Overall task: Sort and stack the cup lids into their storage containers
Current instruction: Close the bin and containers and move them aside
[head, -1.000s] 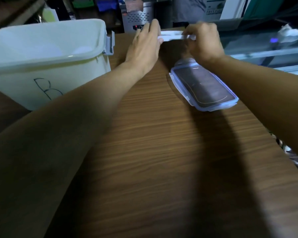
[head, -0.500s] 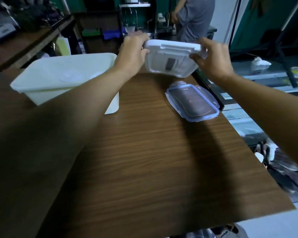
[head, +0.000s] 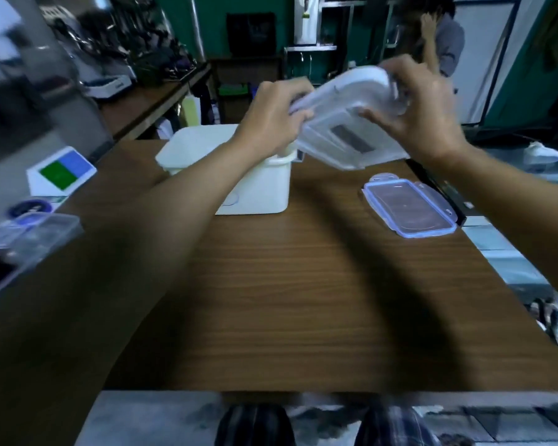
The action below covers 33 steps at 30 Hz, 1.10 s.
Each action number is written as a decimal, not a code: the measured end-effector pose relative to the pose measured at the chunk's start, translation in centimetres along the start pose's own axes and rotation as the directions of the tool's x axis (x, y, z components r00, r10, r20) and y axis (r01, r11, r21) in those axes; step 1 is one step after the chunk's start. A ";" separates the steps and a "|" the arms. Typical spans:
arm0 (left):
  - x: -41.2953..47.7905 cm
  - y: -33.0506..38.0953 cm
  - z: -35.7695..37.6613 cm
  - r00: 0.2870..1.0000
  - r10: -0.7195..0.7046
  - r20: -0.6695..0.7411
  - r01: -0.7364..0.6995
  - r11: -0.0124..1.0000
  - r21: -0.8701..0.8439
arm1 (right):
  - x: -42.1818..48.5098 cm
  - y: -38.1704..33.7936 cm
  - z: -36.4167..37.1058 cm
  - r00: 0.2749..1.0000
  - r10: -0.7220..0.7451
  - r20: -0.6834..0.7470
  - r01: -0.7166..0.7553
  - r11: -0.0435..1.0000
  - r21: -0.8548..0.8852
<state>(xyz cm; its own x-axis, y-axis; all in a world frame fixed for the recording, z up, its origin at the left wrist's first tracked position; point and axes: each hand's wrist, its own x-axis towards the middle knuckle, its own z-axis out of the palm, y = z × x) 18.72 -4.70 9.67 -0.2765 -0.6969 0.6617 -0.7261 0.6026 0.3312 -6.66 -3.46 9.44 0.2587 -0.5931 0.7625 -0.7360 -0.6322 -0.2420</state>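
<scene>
I'm gripping the tub, left hand and right hand curling round its ends, probably steadying its tilt.

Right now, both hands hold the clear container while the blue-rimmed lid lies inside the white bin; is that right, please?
Not quite: in the head view the blue-rimmed lid lies flat on the table, right of the white bin, not inside it.

hands: 2 (left hand, right hand) | white bin: 1 | clear tubs: 2 (held tub, left-edge tub) | flat lid: 1 | table: 1
</scene>
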 end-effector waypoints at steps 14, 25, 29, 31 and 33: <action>-6.2 -10.1 -12.1 0.808 -0.588 -0.036 0.506 0.724 -0.469 | 2.9 -4.0 5.4 0.850 0.460 0.255 -0.493 0.866 0.080; -5.5 -17.7 -10.1 0.683 -0.728 -0.060 0.704 0.677 -0.215 | 6.0 -4.0 14.0 0.751 0.571 0.332 -0.641 0.751 0.157; -5.1 -19.7 -9.6 0.677 -0.734 -0.056 0.736 0.677 0.025 | 5.8 -3.6 15.8 0.709 0.604 0.364 -0.684 0.716 0.143; -5.2 -20.4 -9.4 0.677 -0.735 -0.038 0.735 0.672 0.091 | 5.5 -3.4 16.3 0.706 0.610 0.359 -0.689 0.709 0.152; -5.5 -21.0 -9.1 0.681 -0.731 -0.041 0.730 0.673 0.121 | 5.4 -3.2 16.6 0.717 0.610 0.337 -0.678 0.724 0.132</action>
<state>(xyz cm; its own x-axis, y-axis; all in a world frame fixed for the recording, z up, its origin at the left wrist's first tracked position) 41.19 -10.02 5.17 0.3682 -0.8993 0.2360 -0.7668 -0.1502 0.6240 7.44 -12.94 4.38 -0.0523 -0.9791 0.1967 -0.6251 -0.1215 -0.7710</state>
